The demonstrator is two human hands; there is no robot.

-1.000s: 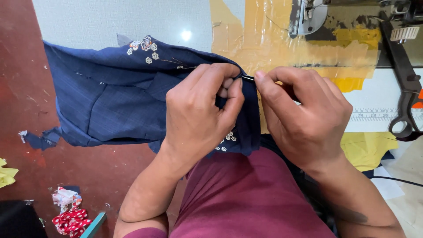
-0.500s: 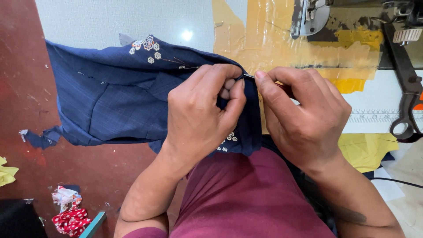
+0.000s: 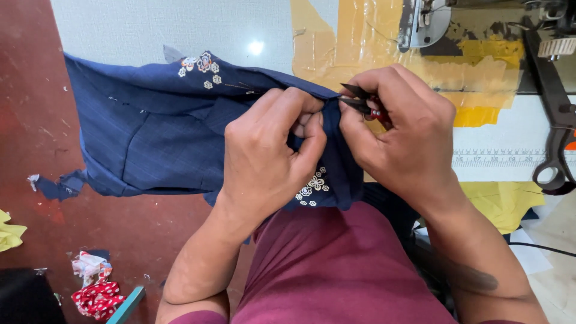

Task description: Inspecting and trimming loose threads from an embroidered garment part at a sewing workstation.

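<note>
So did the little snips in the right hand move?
Yes. The snips now poke out above the right hand, blades open, pointing left, away from the sewing machine.

We see a white bench (image 3: 180, 27) carrying navy cloth (image 3: 150, 138), yellow tape patches (image 3: 480, 72) and black scissors (image 3: 555, 120); fabric scraps (image 3: 96, 291) litter the red floor (image 3: 36, 108).

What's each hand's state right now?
Left hand: closed, pinching a fold of the navy blue fabric.
Right hand: closed around small thread snips, blades at the fabric edge.
</note>
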